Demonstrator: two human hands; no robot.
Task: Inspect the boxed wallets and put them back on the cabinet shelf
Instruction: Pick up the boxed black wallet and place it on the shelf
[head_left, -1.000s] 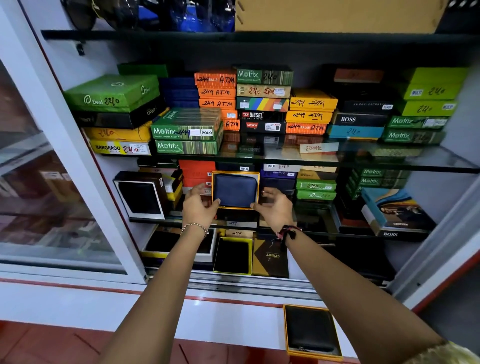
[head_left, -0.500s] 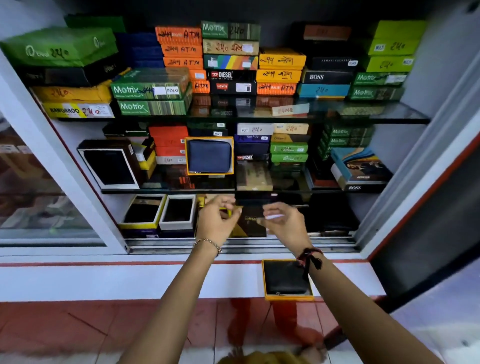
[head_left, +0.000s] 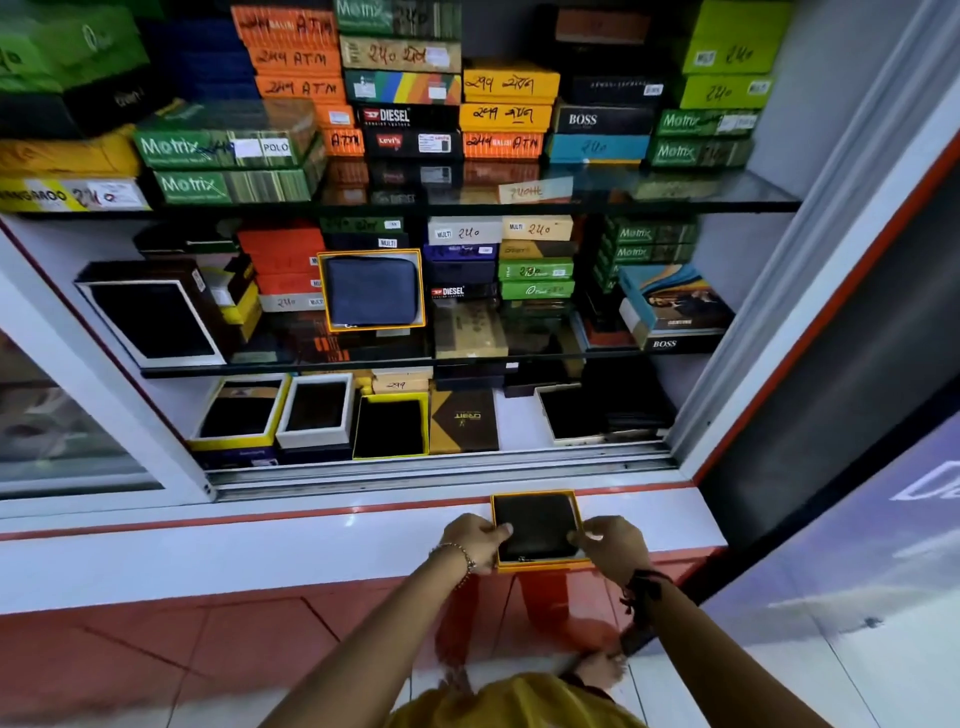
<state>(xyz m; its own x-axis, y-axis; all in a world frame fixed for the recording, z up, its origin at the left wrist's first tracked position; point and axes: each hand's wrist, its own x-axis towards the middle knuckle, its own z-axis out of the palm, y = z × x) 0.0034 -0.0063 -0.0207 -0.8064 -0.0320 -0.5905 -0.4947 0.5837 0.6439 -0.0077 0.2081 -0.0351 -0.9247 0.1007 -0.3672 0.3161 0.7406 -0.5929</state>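
Box (head_left: 537, 527) sits on the ledge (head_left: 311, 540), left hand (head_left: 475, 540) and right hand (head_left: 610, 545) pinching opposite side walls. Likely light, thin card: grip the rims, keep level so the wallet stays in.

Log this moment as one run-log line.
stage: picking up next box | left hand: gripping orange-rimmed box | right hand: gripping same box | box: on ledge | blue wallet box: on middle shelf

Blk wallet (head_left: 535, 525), orange-rimmed box (head_left: 540, 565)

boxed wallet (head_left: 535, 527) lying on ledge (head_left: 260, 540) before cabinet | left hand (head_left: 475, 540) touching its left edge, right hand (head_left: 610, 545) its right | second boxed wallet (head_left: 371, 290) standing on middle shelf (head_left: 545, 356) behind
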